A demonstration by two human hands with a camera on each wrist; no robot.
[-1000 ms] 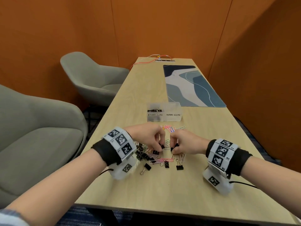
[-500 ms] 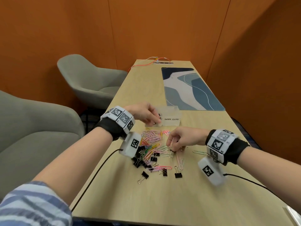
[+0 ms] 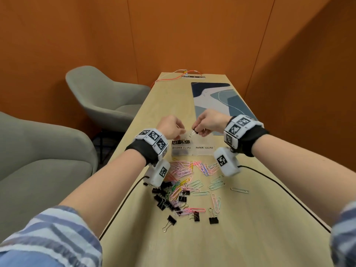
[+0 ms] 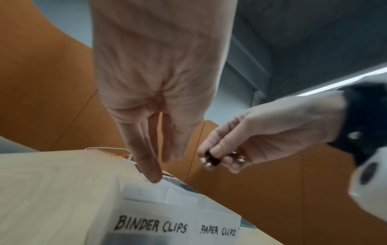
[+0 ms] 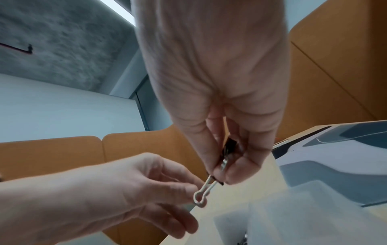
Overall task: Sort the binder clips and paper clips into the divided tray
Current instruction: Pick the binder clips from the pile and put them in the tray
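- My right hand (image 3: 209, 123) pinches a black binder clip (image 5: 227, 150); its wire handle points down and toward my left.
- My left hand (image 3: 170, 128) is released, fingers straight, holding nothing, above the divided tray (image 3: 192, 151).
- The binder-clip compartment (image 3: 180, 142) lies below and left of the held clip; I judge the drop needs a short leftward shift.
- Loose clips (image 3: 185, 189) lie on the table (image 3: 250, 237) nearer me.
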